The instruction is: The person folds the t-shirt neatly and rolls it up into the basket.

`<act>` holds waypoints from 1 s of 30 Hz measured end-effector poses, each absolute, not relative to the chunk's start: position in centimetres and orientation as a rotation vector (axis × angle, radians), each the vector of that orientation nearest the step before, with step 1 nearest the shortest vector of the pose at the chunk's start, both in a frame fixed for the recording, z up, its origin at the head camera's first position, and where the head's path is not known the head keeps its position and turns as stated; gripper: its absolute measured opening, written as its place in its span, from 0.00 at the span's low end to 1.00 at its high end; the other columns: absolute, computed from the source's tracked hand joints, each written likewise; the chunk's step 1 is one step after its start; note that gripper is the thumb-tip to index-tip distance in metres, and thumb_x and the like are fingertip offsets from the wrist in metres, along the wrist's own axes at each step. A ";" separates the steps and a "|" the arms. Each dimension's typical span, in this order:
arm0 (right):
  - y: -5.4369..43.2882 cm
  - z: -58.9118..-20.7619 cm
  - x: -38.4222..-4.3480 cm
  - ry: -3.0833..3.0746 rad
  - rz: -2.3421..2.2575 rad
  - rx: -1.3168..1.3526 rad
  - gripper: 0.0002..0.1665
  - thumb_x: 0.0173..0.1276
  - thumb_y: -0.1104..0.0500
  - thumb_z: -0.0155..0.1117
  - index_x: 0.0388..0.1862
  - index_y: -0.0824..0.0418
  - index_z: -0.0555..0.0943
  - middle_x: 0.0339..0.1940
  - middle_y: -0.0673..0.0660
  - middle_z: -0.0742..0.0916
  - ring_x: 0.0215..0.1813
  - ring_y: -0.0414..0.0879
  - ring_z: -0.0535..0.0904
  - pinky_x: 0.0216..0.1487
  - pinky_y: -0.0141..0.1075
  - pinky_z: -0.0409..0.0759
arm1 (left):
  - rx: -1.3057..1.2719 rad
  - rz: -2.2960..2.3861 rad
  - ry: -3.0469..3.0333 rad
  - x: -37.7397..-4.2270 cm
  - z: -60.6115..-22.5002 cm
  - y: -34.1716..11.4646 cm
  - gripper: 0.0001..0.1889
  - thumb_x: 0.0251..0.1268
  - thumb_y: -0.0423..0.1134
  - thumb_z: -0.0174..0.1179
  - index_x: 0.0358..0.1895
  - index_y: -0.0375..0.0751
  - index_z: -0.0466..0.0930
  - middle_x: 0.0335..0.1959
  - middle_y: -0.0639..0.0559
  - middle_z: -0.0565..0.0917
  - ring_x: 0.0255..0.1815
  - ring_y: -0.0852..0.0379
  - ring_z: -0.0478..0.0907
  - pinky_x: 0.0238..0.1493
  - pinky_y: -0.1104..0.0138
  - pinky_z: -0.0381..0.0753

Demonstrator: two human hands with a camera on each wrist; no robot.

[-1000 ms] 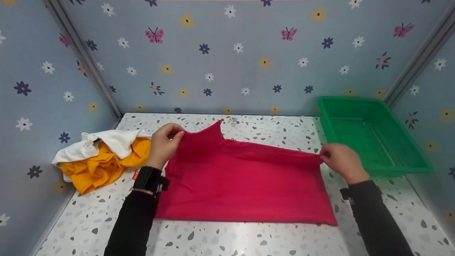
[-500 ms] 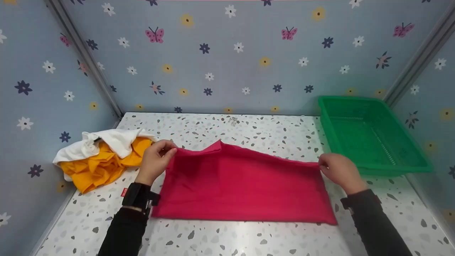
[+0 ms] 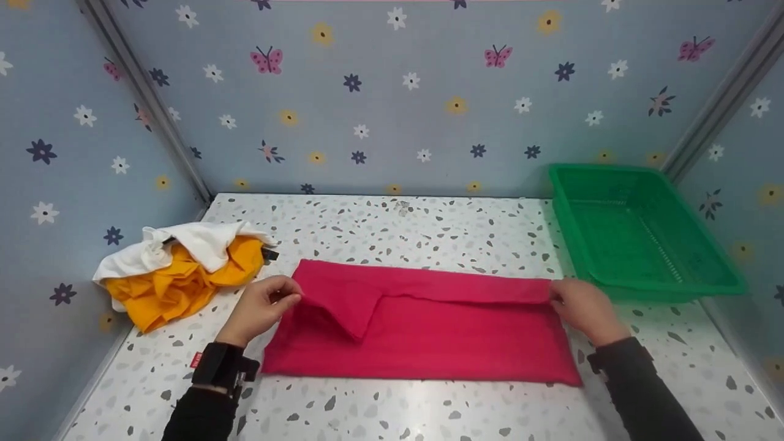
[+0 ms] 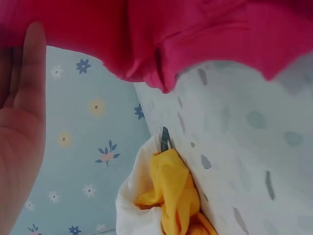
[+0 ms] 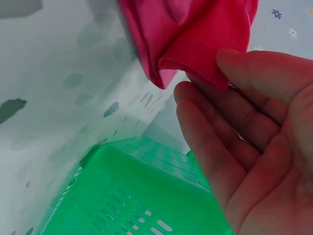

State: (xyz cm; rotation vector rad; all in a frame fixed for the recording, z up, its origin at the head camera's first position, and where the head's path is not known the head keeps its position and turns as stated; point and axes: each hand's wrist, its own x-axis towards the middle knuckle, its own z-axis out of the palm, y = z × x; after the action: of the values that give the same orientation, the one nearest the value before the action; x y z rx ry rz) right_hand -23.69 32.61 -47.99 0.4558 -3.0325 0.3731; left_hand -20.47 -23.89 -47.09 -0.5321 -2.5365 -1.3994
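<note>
A dark pink garment (image 3: pixel 453 343) lies folded in a wide strip on the speckled table, its far edge turned over toward the near side. At its left end my left hand (image 3: pixel 260 309) pinches the turned edge, and a pointed flap (image 3: pixel 352 309) hangs down beside those fingers. My right hand (image 3: pixel 588 309) holds the other end of that edge. In the right wrist view the thumb (image 5: pixel 239 66) presses the pink cloth against the fingers. The left wrist view shows the left thumb (image 4: pixel 34 58) against the cloth.
A heap of white cloth (image 3: pixel 202 239) and orange-yellow cloth (image 3: pixel 177 294) lies at the left by the flowered wall. At the back right stands a green plastic basket (image 3: pixel 667 291), close to the right hand. A small red tag (image 3: pixel 196 360) shows beside the left wrist.
Both hands have come down and nearer with the raised edge, the left one also moving left. The edge now folds over the garment, and the pointed flap has tipped from upward to nearward.
</note>
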 end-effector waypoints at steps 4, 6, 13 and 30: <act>32.7 -48.3 -23.7 -3.055 0.386 0.453 0.06 0.60 0.70 0.68 0.30 0.61 0.81 0.25 0.52 0.81 0.31 0.50 0.77 0.35 0.48 0.79 | -0.493 -1.465 -2.554 -20.6 -48.7 -25.0 0.04 0.62 0.27 0.66 0.36 0.38 0.83 0.31 0.51 0.82 0.32 0.57 0.75 0.38 0.73 0.75; 32.8 -48.4 -23.6 -3.070 0.395 0.448 0.07 0.59 0.70 0.68 0.30 0.60 0.80 0.25 0.52 0.81 0.31 0.49 0.76 0.35 0.48 0.79 | -0.490 -1.515 -2.541 -20.4 -48.8 -25.3 0.03 0.62 0.27 0.66 0.37 0.38 0.83 0.31 0.51 0.82 0.32 0.57 0.75 0.38 0.72 0.76; 32.8 -48.7 -23.5 -3.091 0.374 0.464 0.09 0.58 0.70 0.68 0.28 0.59 0.78 0.24 0.51 0.80 0.29 0.49 0.75 0.34 0.47 0.79 | -0.531 -1.578 -2.526 -19.5 -49.2 -26.2 0.04 0.62 0.27 0.66 0.37 0.38 0.84 0.31 0.49 0.82 0.33 0.58 0.77 0.38 0.74 0.78; 32.8 -48.7 -23.3 -3.094 0.362 0.438 0.08 0.59 0.70 0.66 0.28 0.60 0.77 0.24 0.52 0.80 0.29 0.50 0.76 0.34 0.48 0.79 | -0.616 -1.600 -2.698 -17.5 -50.4 -26.9 0.04 0.61 0.29 0.67 0.34 0.42 0.85 0.32 0.49 0.84 0.36 0.59 0.80 0.45 0.70 0.79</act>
State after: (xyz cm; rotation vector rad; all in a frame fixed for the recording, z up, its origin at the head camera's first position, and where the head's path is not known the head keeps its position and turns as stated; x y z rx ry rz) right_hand -23.32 32.79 -48.74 0.4384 -3.0945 0.3623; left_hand -17.54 -26.90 -50.42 -0.6164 -2.6983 -1.6004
